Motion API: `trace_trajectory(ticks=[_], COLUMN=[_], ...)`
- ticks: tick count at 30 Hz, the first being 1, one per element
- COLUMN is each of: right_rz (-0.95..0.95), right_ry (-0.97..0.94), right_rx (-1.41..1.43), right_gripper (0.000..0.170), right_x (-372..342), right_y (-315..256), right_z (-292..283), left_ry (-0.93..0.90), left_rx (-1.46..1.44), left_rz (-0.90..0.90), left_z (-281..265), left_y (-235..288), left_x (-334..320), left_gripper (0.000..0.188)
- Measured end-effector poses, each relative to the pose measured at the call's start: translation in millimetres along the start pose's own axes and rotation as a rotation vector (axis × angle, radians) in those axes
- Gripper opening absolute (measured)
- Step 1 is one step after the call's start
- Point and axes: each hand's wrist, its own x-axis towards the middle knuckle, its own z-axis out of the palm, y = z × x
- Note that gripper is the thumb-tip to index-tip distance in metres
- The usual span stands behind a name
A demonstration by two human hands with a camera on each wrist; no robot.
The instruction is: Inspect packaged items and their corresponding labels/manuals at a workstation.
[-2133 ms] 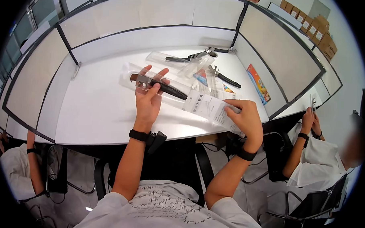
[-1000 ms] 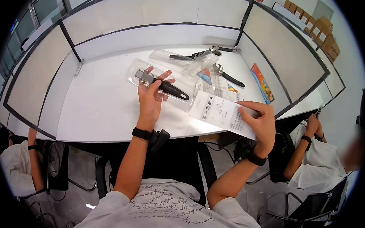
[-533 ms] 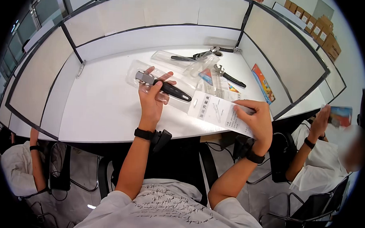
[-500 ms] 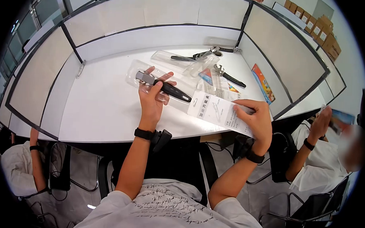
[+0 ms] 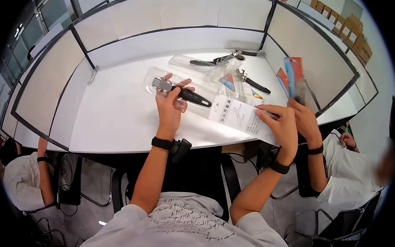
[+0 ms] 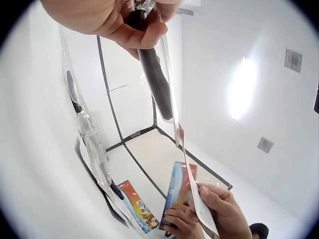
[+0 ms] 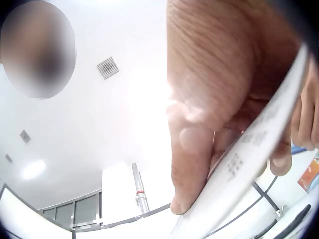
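In the head view, my left hand grips a clear blister shell with a black-handled metal clamp inside, thumb across the front. The left wrist view shows the dark handle hanging from the curled fingers. My right hand pinches a white printed card by its right end. The card's other end, with a hang hole, overlaps the lower end of the shell. Seen from the right wrist, the thumb presses on the card from one side; its far end is out of that view.
Another person's hand reaches in at the right, holding a blue and red pack. A colourful card leans by the right partition. On the white table lie a bare clamp, more black-handled tools and clear shells.
The card has turned flatter toward the camera, and the blister was tilted so its tool shows clearly. Another person's hand has come in from the right with a colourful pack.
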Motion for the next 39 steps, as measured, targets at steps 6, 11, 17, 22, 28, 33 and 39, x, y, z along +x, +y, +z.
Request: trace_trajectory(ticks=[6,11,17,22,28,33,39], right_rz=[0.030,0.034,-0.031,-0.010,0.008,0.010,0.039], right_ry=[-0.024,-0.023,0.040,0.037,0.011,0.010,0.013], right_rx=[0.001,-0.064,-0.077,-0.033,-0.095,-0.083,-0.085], right_gripper=[0.021,0.022,0.022,0.024,0.025,0.026,0.027], right_x=[1,-1,2,3,5,5,3], right_y=[1,-7,-5,-7,-15,-7,-6], right_z=[-1,-4,5,9,6,5,0], left_ry=[0.014,0.012,0.013,0.013,0.016,0.017,0.040], left_rx=[0.047,0.063,0.047,0.037,0.029,0.056,0.045], left_rz=[-0.038,-0.016,0.017,0.021,0.021,0.026,-0.005], left_z=[1,2,3,3,3,1,1], left_y=[2,-1,-2,-2,-4,-2,-1], left_x=[0,0,-3,-3,-3,-1,-1], left_gripper=[0.057,0.058,0.055,0.054,0.056,0.056,0.055])
